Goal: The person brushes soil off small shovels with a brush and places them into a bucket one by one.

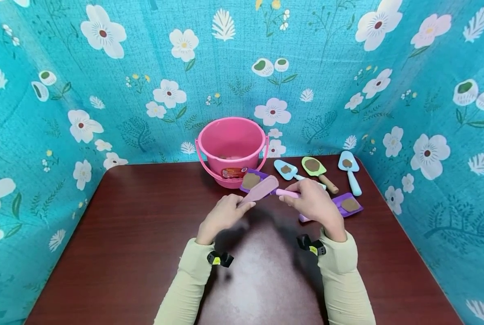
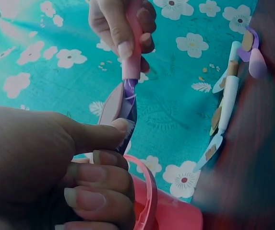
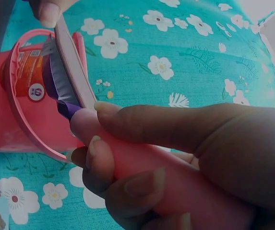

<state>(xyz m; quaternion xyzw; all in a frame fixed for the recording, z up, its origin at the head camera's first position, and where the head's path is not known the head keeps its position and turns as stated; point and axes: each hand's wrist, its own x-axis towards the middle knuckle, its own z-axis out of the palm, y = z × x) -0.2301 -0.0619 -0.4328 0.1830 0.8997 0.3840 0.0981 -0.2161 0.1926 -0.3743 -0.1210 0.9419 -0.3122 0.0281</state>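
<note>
L hand (image 1: 224, 214): pinching flat pink tool (image 1: 262, 188). R hand (image 1: 317, 203): gripping hdl. (image 1: 287, 193) of purple shovel (image 1: 251, 180). Pink bucket (image 1: 231, 139): contents unclear.

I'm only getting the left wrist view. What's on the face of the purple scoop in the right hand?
Observer: In the head view, a brown patch shows on the face of the purple scoop.
Operator: I catch only part of the pink bucket. Is it upright?
Observer: Yes, the head view shows it upright, its open mouth facing up.
Operator: Anything on its outside?
Observer: A printed label, plain in the right wrist view.
</note>
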